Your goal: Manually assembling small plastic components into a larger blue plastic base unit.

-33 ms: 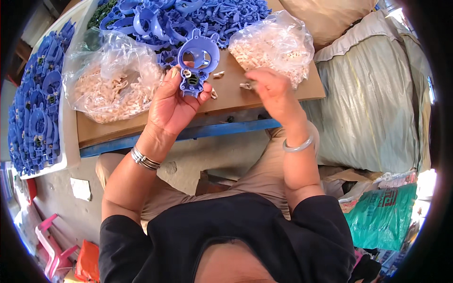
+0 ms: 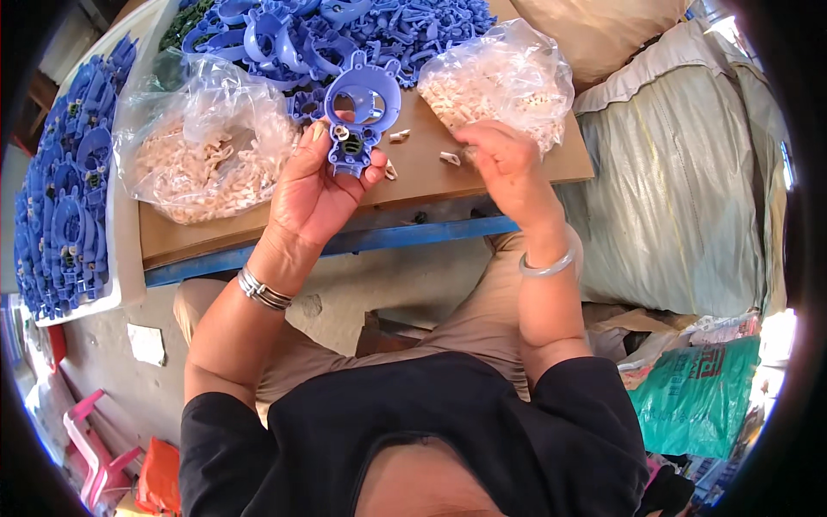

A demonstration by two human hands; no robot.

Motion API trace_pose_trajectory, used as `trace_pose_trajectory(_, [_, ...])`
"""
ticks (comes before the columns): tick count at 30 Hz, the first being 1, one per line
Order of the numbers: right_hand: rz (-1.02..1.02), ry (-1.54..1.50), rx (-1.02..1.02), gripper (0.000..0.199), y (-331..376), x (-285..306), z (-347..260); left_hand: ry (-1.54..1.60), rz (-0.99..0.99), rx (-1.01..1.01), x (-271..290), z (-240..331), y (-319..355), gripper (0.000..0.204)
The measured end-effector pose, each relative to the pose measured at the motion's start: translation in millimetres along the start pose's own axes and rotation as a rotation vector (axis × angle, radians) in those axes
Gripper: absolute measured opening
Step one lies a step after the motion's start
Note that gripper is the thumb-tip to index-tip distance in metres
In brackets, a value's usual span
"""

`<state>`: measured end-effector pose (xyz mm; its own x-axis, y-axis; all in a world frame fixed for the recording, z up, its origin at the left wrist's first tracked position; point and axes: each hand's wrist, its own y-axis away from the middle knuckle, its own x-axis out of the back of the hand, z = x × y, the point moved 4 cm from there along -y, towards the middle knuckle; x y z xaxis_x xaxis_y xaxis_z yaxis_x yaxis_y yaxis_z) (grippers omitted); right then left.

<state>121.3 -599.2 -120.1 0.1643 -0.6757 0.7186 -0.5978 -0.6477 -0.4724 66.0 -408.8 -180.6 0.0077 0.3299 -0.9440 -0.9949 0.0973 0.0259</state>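
Note:
My left hand is raised over the front of the table, its thumb and fingers closed on a blue plastic housing. The housing has a round ring at its upper end and a narrower block below, where a small white piece and a dark green piece sit. My right hand hovers over the cardboard by the right-hand bag, fingers curled together; whatever they may hold is hidden. Small white plastic pieces lie on the board between my hands. Beyond my right hand is a clear bag of small pale parts.
Another clear bag of pale parts rests left of my left hand. Blue plastic parts are heaped at the back. A white tray with blue assemblies stands at the left. A large woven sack stands right of the cardboard-topped table.
My right hand has shifted slightly to the right, showing more of the white piece on the board. My left hand and the blue housing stay in place.

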Motion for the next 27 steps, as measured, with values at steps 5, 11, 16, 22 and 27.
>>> trace_pose_trajectory(5, [-0.054,-0.004,-0.079,0.022,1.7,5.4,-3.6,0.003,0.009,-0.001,2.3,-0.2,-1.4,0.027])
trace_pose_trajectory(11, [-0.112,0.157,-0.089,0.015,1.8,-11.7,1.5,0.002,-0.002,-0.002,2.5,0.1,-2.5,0.027])
trace_pose_trajectory(16, [0.005,0.197,-0.142,0.012,0.6,-10.7,-1.3,0.019,0.006,-0.001,1.2,0.0,-2.5,0.027])
trace_pose_trajectory(22, [-0.077,0.197,-0.091,0.019,-1.2,-11.4,0.7,0.013,0.012,-0.008,1.3,-0.5,-1.6,0.026])
trace_pose_trajectory(27, [-0.074,0.182,-0.044,0.021,-0.6,-13.4,4.0,0.004,0.01,-0.011,1.4,0.7,-2.3,0.026])
